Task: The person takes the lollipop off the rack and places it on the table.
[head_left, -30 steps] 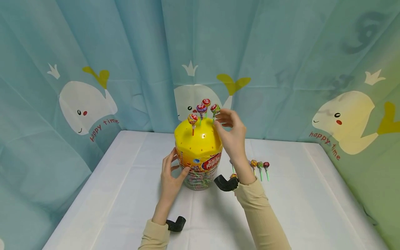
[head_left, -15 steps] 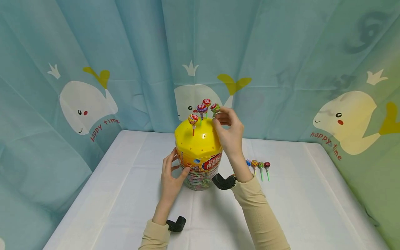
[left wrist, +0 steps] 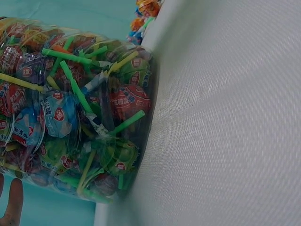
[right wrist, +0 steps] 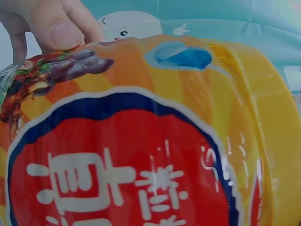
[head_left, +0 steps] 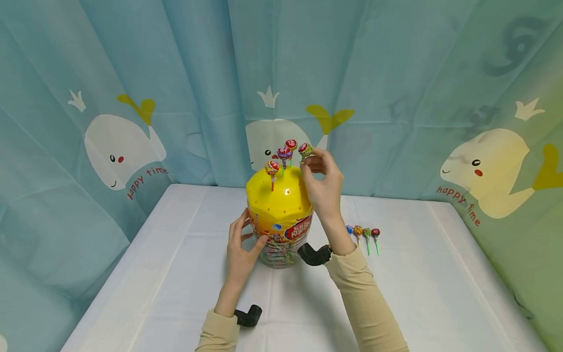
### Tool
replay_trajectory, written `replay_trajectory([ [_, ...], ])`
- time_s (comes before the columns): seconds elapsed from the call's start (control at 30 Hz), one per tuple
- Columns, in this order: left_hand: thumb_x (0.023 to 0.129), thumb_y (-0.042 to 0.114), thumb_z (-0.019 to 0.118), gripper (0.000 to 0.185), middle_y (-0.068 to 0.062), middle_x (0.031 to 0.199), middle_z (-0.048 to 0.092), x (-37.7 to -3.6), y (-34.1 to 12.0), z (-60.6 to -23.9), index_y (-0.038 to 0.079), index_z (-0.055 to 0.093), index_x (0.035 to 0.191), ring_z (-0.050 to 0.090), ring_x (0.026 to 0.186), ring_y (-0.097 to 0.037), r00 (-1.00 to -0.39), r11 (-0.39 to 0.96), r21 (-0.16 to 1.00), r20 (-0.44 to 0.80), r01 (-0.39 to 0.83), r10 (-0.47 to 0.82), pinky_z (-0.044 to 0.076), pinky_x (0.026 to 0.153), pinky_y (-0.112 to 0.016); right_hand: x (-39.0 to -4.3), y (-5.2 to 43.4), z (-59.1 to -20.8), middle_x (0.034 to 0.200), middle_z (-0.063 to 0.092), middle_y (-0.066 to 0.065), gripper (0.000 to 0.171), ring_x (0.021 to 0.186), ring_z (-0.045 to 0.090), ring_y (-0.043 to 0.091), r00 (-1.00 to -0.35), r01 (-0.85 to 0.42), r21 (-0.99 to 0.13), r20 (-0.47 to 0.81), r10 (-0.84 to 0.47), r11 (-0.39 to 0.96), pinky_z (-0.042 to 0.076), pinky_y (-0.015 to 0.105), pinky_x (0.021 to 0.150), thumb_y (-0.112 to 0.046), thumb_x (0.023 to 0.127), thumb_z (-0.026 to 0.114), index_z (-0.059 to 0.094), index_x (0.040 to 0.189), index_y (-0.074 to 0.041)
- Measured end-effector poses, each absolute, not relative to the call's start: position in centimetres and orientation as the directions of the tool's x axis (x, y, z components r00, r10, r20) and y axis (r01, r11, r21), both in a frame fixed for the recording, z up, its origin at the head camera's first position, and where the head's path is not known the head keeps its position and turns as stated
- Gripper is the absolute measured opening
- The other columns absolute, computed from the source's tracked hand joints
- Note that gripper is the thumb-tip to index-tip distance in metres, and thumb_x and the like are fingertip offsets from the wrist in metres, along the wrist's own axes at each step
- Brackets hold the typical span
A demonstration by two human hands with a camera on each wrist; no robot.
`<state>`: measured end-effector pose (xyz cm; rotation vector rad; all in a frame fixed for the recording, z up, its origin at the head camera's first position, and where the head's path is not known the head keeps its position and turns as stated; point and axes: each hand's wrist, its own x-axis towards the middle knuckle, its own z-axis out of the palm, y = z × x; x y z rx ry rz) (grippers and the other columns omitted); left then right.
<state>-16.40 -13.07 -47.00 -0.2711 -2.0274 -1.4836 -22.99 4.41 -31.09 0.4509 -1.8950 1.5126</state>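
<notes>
I count three lollipops (head_left: 284,153) seated in lid (head_left: 279,193); right hand (head_left: 323,183) pinches 4th lollipop (head_left: 304,149) (not yet seated); left hand (head_left: 241,249) grips jar (head_left: 281,239); four spare lollipops (head_left: 362,231) on table (head_left: 176,274).

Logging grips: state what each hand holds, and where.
Right hand pinches a lollipop just below its head; left hand grips the jar at its side.
</notes>
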Motion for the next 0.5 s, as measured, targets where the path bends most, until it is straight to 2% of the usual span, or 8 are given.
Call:
replay_trajectory([
  [0.13,0.081,0.01,0.073,0.077,-0.012,0.134,0.047,-16.4,-13.0,-47.0,0.019,0.037,0.148,0.048,0.121,-0.023,-0.809,0.344,0.806,0.56,0.482,-0.179,0.05,0.088,-0.038,-23.0,4.6,-30.8,0.094,0.066,0.022,0.029,0.085,0.063,0.031,-0.715,-0.645,-0.717,0.689,0.123,0.265,0.051,0.029,0.082,0.0,0.088,0.063,0.06,0.117,0.004],
  [0.33,0.085,0.023,0.072,0.073,-0.011,0.135,0.047,-16.5,-13.1,-47.2,0.02,0.037,0.149,0.048,0.121,-0.022,-0.799,0.346,0.795,0.576,0.499,-0.172,0.05,0.087,-0.039,-22.8,5.2,-30.7,0.094,0.065,0.022,0.03,0.085,0.061,0.03,-0.714,-0.647,-0.72,0.688,0.131,0.25,0.049,0.028,0.084,0.0,0.088,0.062,0.06,0.118,0.004],
  [0.5,0.085,0.024,0.072,0.073,-0.012,0.135,0.047,-16.4,-13.1,-47.1,0.021,0.036,0.149,0.048,0.122,-0.022,-0.8,0.344,0.798,0.573,0.495,-0.177,0.05,0.087,-0.036,-22.1,6.0,-30.9,0.094,0.065,0.022,0.03,0.084,0.06,0.016,-0.726,-0.629,-0.739,0.669,0.161,0.241,0.048,0.026,0.085,0.0,0.088,0.063,0.061,0.118,0.002],
])
